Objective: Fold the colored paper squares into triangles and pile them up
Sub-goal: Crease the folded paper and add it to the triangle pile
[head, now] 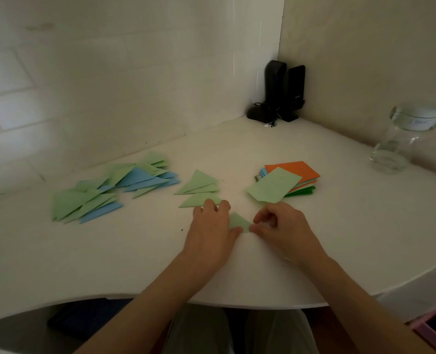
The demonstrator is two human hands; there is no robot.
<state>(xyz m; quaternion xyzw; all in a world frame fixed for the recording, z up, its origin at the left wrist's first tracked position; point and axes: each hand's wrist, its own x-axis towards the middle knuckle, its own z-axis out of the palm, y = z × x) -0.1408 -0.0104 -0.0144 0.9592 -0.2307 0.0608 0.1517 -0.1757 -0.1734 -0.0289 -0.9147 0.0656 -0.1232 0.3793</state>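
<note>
— Green triangle (pixel 238 222)?
— Flat on counter (pixel 263 264), near front edge. Pressed under left hand (pixel 209 235), fingers straight; pinched at right corner by right hand (pixel 279 229).
— Elsewhere?
— Folded triangles (pixel 199 187) just beyond; square stack (pixel 292 175) right.

Both bare forearms reach forward from the lower edge of the view and draw together near the middle. The left hand (pixel 211 229) lies palm down, fingers fairly straight and spread a little, thumb stretched toward the other hand. The right hand (pixel 279 227) is turned inward with its fingers curled, the thumb and forefinger tips close together in a pinching grip, just beside the left thumb.
</note>
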